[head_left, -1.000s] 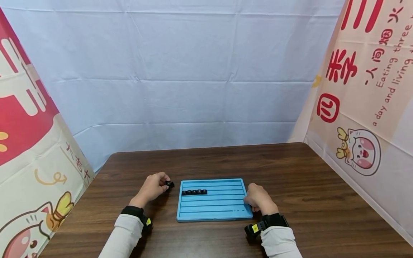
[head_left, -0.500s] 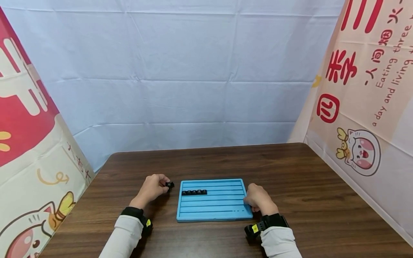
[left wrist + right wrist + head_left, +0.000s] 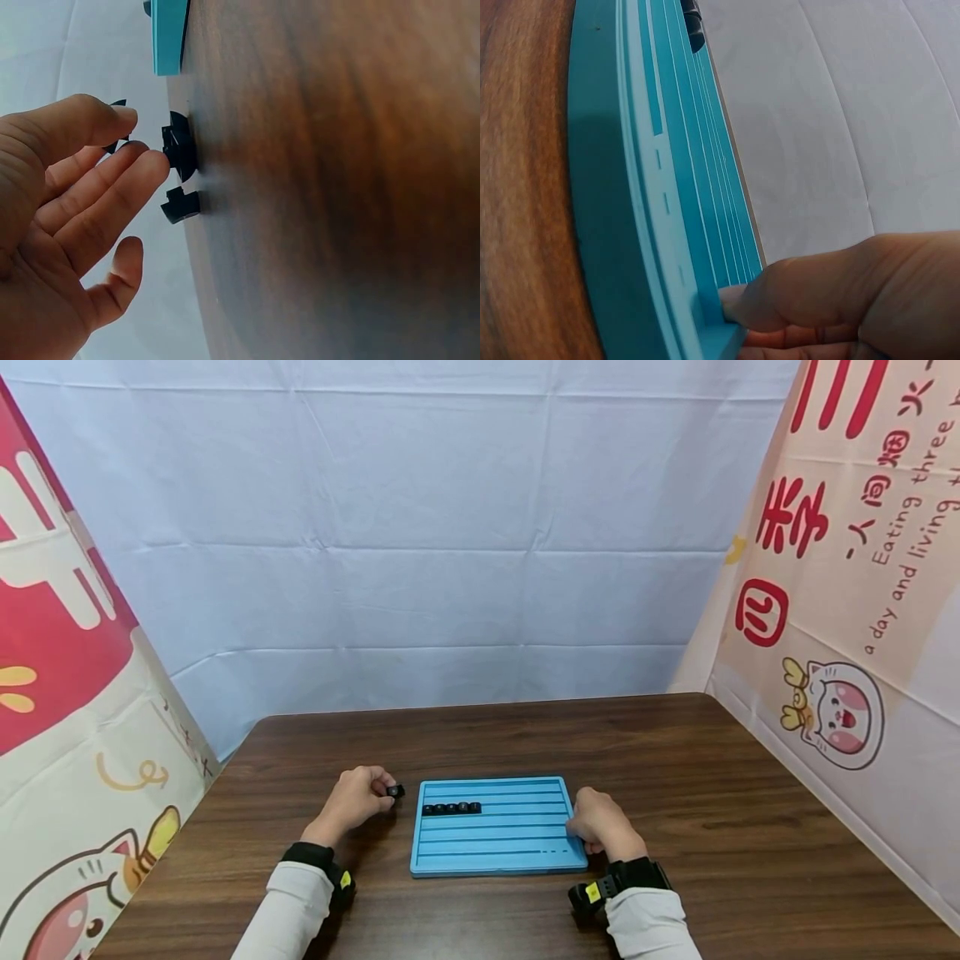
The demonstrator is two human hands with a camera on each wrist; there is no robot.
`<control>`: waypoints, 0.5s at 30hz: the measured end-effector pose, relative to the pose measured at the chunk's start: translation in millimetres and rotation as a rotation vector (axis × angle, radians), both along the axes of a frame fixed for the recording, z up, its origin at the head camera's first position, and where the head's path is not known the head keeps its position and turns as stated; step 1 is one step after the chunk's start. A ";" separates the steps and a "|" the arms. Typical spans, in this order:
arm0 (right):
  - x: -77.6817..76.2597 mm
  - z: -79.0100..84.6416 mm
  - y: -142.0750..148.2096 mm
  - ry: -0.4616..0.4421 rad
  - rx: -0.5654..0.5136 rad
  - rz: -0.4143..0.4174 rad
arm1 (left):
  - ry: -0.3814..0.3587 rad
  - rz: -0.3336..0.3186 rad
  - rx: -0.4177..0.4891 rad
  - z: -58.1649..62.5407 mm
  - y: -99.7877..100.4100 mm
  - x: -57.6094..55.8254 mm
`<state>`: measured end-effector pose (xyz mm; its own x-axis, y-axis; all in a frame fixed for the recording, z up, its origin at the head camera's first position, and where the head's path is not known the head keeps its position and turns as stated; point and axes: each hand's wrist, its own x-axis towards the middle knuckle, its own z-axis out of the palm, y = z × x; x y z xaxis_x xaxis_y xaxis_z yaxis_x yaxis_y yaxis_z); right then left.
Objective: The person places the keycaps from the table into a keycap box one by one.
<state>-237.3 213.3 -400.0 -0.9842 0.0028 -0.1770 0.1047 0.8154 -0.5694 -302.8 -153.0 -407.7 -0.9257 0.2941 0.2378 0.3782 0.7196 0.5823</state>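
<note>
My left hand (image 3: 355, 804), left of the blue grooved tray (image 3: 495, 864), pinches a small black keycap (image 3: 395, 791) between thumb and fingertips. In the left wrist view that keycap (image 3: 114, 148) is mostly hidden by the thumb. Beyond the fingertips, more black keycaps (image 3: 180, 146) sit on the table, with another one (image 3: 181, 205) apart from them. A short row of keycaps (image 3: 452, 808) stands in one upper groove at the tray's left side. My right hand (image 3: 603, 823) grips the tray's right edge, its thumb (image 3: 757, 300) over the rim.
The tray lies on a dark wooden table (image 3: 480, 735). A pale blue cloth (image 3: 435, 527) hangs behind the table, and printed cloths (image 3: 840, 610) hang at both sides. Each wrist wears a black strap with a camera.
The keycap at my left fingertips has turned slightly, and the left fingers have shifted a little. My right hand and the tray stay in place.
</note>
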 end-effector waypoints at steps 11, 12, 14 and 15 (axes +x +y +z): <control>1.1 0.4 0.1 0.002 -0.011 0.005 | 0.000 0.002 -0.016 -0.8 1.7 -1.5; 1.0 0.3 0.2 0.001 -0.012 0.006 | 0.001 0.002 -0.016 -1.0 2.1 -1.7; 0.5 0.3 0.1 -0.001 -0.012 0.008 | -0.004 0.005 -0.016 -1.4 3.2 -2.4; 0.3 0.3 0.2 -0.002 -0.011 0.009 | -0.005 0.002 -0.014 -1.6 3.9 -2.7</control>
